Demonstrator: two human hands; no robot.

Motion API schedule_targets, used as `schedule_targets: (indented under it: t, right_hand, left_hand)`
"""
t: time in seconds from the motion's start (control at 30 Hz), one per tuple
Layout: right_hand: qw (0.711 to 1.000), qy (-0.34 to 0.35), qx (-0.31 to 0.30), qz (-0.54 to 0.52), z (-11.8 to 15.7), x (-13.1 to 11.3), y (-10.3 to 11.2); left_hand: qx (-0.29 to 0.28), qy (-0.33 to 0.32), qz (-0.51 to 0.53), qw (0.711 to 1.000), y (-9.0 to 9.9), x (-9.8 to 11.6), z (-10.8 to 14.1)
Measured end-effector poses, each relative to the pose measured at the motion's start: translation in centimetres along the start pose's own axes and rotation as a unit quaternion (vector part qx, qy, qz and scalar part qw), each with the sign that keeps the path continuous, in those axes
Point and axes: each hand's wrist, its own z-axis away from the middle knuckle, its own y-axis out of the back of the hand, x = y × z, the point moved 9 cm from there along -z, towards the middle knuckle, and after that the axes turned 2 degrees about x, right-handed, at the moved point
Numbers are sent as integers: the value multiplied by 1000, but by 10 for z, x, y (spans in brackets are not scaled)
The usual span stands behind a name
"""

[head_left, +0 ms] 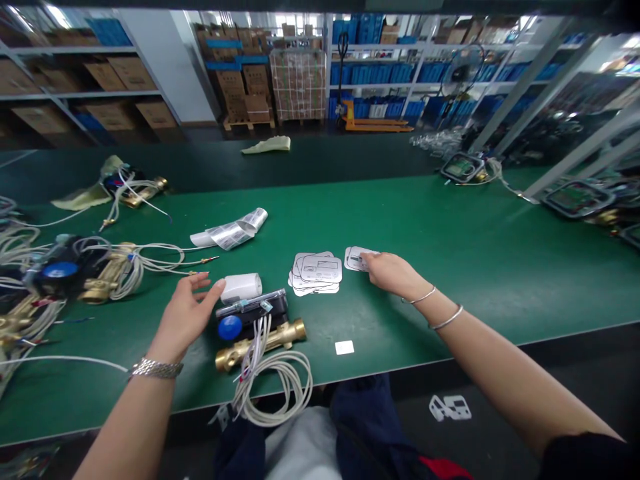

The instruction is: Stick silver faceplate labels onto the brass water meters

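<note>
My left hand (187, 313) is open, thumb and fingers apart, with the thumb at the end of a white roll (243, 288). Just below that roll lies a brass meter body (263, 343) with a blue round cap (230, 327) and a coil of pale cable (285, 387). My right hand (393, 272) has its fingers closed on the edge of a printed white card (354, 258) lying on the green table. Its fingertips partly cover the card. To its left is a loose pile of similar printed cards (320, 270).
A curled silver label strip (233, 230) lies behind the roll. Several brass units with tangled cables (107, 273) crowd the left side. A small white label (345, 347) sits near the front edge. Open-cased devices with circuit boards (463, 167) stand at the right.
</note>
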Motion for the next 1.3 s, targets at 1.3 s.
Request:
schedule_targets:
  t: [1.3]
  right_hand:
    - [790,-24,94,-605,161,-113,34]
  left_hand:
    - [-11,-588,-15,809,-68,190,211]
